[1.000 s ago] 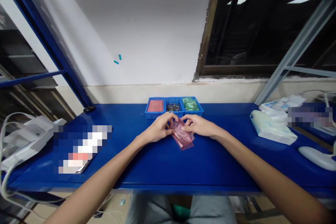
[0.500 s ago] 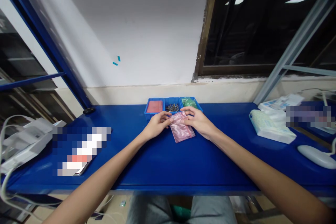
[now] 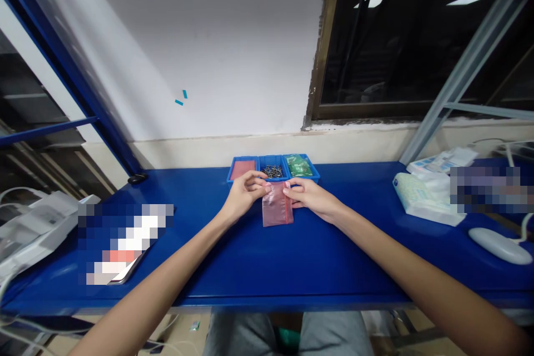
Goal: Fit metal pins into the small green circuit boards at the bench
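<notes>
A pink plastic bag with a red strip (image 3: pixel 277 208) hangs between my two hands above the blue table. My left hand (image 3: pixel 245 193) pinches its upper left corner, while the fingers of my right hand (image 3: pixel 309 197) grip the upper right edge near the strip. Just behind the hands stand three joined blue bins. The left bin holds pink bags (image 3: pixel 244 169), the middle one small metal screws (image 3: pixel 272 171), and the right one green packets (image 3: pixel 298 165).
On the blue table (image 3: pixel 250 267), a phone (image 3: pixel 129 267) and a white tray with cables (image 3: pixel 41 222) lie left. To the right are a tissue pack (image 3: pixel 425 200) and a white mouse (image 3: pixel 499 245). A wall stands behind.
The pink bag has turned more upright and shifted slightly left. My right hand has moved to the bag's edge by the red strip, and the green packets are less covered.
</notes>
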The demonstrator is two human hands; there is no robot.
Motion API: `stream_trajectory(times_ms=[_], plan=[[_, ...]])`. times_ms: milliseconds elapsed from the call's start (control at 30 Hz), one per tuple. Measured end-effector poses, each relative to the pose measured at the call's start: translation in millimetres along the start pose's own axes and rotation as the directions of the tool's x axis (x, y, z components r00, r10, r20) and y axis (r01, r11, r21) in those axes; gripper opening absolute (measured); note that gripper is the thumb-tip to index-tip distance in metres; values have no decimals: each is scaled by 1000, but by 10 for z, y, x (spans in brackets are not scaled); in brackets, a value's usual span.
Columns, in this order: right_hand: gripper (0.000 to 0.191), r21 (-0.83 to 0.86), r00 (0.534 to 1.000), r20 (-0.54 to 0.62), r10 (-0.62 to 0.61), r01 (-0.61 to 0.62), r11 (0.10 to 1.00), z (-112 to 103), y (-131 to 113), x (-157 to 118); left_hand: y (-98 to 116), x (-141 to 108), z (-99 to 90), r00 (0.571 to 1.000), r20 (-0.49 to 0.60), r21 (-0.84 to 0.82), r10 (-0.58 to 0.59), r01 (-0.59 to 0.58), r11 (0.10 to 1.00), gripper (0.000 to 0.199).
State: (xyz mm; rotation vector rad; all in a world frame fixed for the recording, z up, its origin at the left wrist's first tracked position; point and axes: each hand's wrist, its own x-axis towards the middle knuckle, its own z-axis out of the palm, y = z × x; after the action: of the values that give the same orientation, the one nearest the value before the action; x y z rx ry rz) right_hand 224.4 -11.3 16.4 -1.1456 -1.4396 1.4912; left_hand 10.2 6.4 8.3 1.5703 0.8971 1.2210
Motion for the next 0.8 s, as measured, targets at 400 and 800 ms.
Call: stream_trajectory(times_ms=[400,800], plan=[[23,-4,970,-89,-227,227,974,12,-32,27,4,2,19,997,-52,0,48,-49,999,43],[31,-22,972,-54,-227,226,974,14,32,27,-163,50,-41,996,80,-16,-24,25,1000,45]])
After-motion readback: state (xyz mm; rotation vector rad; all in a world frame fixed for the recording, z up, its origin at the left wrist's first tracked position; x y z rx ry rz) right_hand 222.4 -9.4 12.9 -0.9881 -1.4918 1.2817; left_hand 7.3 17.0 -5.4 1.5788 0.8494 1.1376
